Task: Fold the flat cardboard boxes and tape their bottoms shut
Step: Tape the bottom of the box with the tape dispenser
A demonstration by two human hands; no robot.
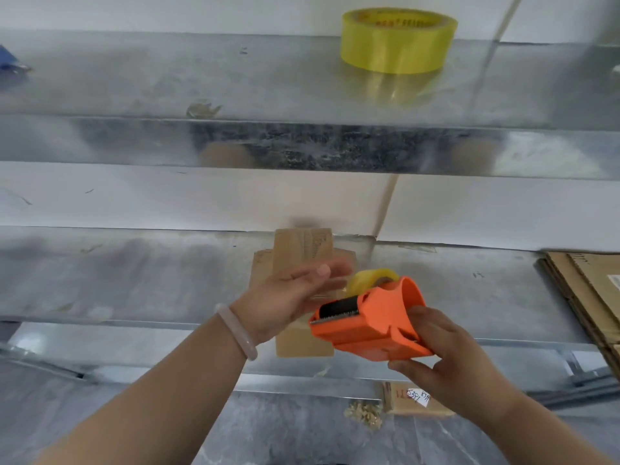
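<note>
An orange tape dispenser with a yellowish tape roll in it is held above the metal bench. My right hand grips the dispenser from its right and under side. My left hand reaches to the roll's front, its blurred fingertips at the tape end; whether they pinch the tape I cannot tell. Under both hands a small cardboard box lies on the bench with its flaps spread, partly hidden by my hands and the dispenser.
A spare yellow tape roll stands on the upper metal shelf. Flat cardboard boxes are stacked at the bench's right end. Below the bench edge, a cardboard piece with a white label and scraps lie on the floor.
</note>
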